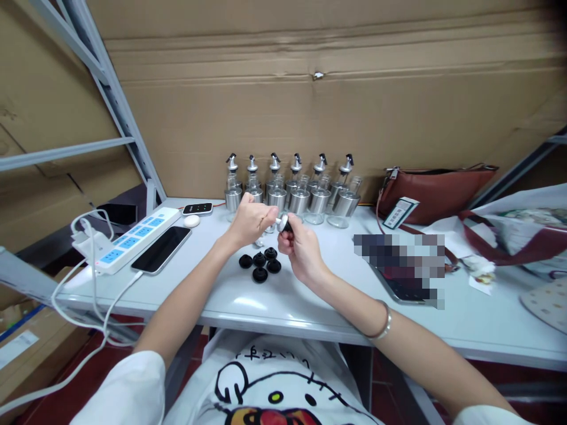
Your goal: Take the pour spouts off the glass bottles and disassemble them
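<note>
My right hand (302, 245) is closed around a bottle pourer top (284, 222) with a silvery cap and a black lower part. Right beside it, my left hand (252, 218) is closed in a pinch at the pourer's pale, thin end; what lies inside its fingers is hidden. Several black round stoppers (260, 274) lie in a cluster on the table below the hands. A small clear or silvery piece (259, 242), partly covered, sits under my left hand. Behind the hands stand glass bottles with metal sleeves (299, 202), the front ones open-necked, the back ones topped with pourers (322, 162).
On the left of the white table (248, 304) are a power strip (137, 239), a phone (163, 250) on a cable, a small black-and-white device (198, 209) and a round white case (192, 221). A brown bag (436, 195) and a partly blurred tablet-like device (405, 289) lie right.
</note>
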Tool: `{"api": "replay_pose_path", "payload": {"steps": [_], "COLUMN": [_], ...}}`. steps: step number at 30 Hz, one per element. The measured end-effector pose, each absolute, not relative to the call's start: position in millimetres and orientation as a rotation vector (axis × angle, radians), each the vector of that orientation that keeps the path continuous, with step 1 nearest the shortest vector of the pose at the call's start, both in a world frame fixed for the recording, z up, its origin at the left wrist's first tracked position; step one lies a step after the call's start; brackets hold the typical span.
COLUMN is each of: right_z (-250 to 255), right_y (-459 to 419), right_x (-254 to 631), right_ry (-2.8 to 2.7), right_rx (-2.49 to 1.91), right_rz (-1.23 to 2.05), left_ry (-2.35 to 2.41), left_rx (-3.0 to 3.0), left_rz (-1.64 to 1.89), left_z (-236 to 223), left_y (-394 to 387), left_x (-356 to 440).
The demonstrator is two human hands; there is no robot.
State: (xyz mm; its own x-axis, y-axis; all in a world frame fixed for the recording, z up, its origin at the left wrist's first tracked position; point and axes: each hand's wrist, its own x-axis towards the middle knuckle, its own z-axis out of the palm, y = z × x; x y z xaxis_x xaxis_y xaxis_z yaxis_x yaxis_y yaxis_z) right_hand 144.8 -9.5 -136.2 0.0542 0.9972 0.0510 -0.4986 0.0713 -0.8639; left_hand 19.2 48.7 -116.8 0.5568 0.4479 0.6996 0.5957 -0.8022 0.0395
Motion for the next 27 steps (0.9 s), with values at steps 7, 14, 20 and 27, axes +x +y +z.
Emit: {"api": "replay_pose_path", "payload": {"steps": [7, 14, 20, 27], "right_z": [-144.1, -141.6, -132.0, -129.6], "right_y": [-8.6, -0.3, 8.6, 16.8], "right_x": [147.7, 159.3, 178.7, 202.9], "right_ry": [-1.243, -1.629, -1.892, -1.904], "right_rx": [-0.755, -0.790, -0.688, -0.805], "right_rz": [0.986, 0.348, -0.137, -0.047], "left_ry": [-1.072, -1.164, -1.268, -1.609], "left_rx": [-2.863, -2.899, -2.874, -2.694], "left_rz": [-1.037, -1.016, -1.212, -1.349], "left_z": [-106.8, -99.3, -99.1, -131.5], "left_y": [51.1, 46.4, 62.8, 95.0], "left_x": [10.7, 8.1, -5.2, -51.0]}}
